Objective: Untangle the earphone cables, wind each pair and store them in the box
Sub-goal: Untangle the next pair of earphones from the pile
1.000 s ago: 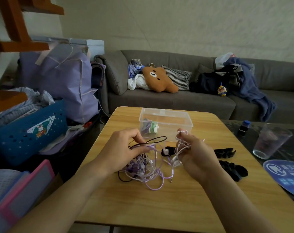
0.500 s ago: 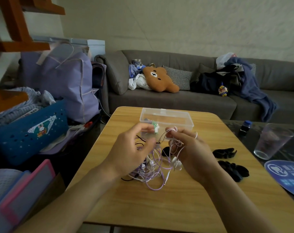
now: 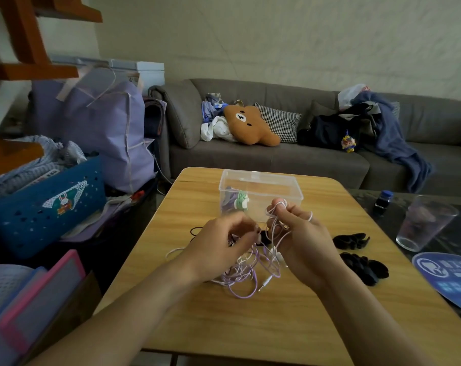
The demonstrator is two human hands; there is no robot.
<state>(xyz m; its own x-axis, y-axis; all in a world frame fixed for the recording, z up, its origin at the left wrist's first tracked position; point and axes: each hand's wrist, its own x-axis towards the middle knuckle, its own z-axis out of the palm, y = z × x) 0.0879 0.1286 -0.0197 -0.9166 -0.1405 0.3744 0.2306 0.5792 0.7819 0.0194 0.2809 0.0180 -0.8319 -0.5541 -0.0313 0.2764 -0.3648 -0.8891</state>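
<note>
my right hand has a pinch grip on loops of thin white earphone cable, left hand curled into the purple and white cable tangle lying on the light wooden table. clear plastic box sits just behind my hands, a wound pair already inside.

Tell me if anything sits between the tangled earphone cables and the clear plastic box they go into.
Nothing visible blocks the way. The clear plastic box stands open on the wooden table, just beyond the tangle of lilac and white earphone cables, which the left hand and right hand both grip. The cables are not yet untangled.
</note>
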